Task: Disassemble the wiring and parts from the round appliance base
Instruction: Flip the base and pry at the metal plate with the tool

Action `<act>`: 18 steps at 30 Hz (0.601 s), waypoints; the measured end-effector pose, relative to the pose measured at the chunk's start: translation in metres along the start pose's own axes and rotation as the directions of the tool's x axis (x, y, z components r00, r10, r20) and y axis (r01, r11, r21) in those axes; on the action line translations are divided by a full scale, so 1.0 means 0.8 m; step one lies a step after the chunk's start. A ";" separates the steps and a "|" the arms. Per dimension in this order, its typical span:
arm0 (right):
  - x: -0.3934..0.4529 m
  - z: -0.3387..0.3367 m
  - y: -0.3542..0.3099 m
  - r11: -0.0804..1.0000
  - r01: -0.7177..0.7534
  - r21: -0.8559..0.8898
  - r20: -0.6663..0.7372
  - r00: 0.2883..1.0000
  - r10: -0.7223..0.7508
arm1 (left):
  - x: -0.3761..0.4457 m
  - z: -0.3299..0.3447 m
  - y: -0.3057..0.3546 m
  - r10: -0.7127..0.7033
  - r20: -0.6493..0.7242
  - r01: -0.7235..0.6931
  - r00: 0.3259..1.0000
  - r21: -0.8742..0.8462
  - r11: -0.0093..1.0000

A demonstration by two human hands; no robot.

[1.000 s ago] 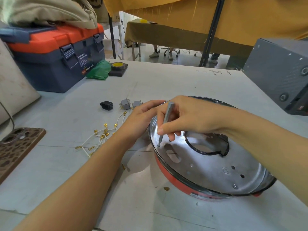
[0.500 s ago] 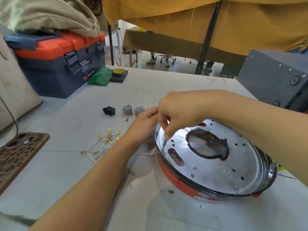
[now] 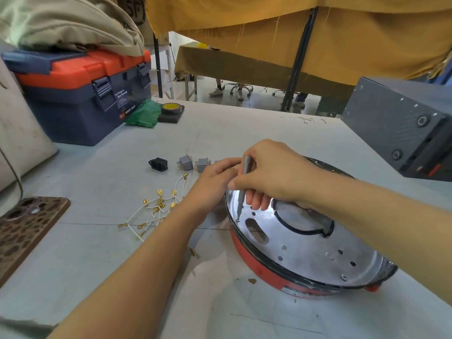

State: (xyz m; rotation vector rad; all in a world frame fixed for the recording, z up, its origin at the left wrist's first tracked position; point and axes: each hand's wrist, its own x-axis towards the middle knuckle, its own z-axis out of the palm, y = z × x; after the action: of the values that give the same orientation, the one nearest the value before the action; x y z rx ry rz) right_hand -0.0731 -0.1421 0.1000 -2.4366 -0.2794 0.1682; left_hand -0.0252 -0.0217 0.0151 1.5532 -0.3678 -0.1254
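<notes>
The round appliance base (image 3: 305, 245) lies on the table, a shiny metal plate with holes set in a red rim. My right hand (image 3: 271, 177) grips a thin grey screwdriver (image 3: 242, 192), held almost upright with its tip on a screw near the plate's left edge. My left hand (image 3: 215, 179) rests against the base's left rim, its fingers curled on the edge. To the left lie loose white wires with brass terminals (image 3: 156, 211), two grey switches (image 3: 194, 163) and a black power socket (image 3: 158, 164).
A blue and orange toolbox (image 3: 80, 94) stands at the back left with a beige bag on top. A green cloth (image 3: 143, 115) and tape roll (image 3: 171, 108) lie beside it. A phone in a brown case (image 3: 22, 231) is at the left edge, a dark grey box (image 3: 401, 126) at the right.
My right hand has shifted on the screwdriver: the shaft, hidden under the fist half a second ago, shows again above the fingers. The tip stays at the same screw; the view moved slightly.
</notes>
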 end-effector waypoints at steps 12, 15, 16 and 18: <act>-0.018 0.017 0.003 0.986 -0.021 -0.167 -0.117 0.993 0.001 | 0.000 0.002 0.001 -0.047 -0.016 0.047 0.999 -0.010 0.999; -0.019 0.027 0.002 1.000 -0.024 -0.004 -0.062 0.998 0.024 | -0.002 0.002 0.002 -0.039 -0.005 0.039 0.999 -0.019 0.999; -0.020 0.028 0.002 1.000 -0.015 0.018 -0.052 0.999 0.016 | -0.002 0.002 0.002 -0.040 0.000 0.040 0.999 -0.013 0.999; -0.021 0.028 0.004 0.999 0.014 0.044 -0.043 0.999 -0.012 | -0.002 0.002 0.002 -0.039 0.004 0.039 0.999 0.009 0.999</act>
State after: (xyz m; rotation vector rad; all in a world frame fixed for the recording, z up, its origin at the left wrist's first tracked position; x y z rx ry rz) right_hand -0.0931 -0.1351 0.0813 -2.3905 -0.2695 0.1150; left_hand -0.0274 -0.0225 0.0160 1.5693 -0.3422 -0.1573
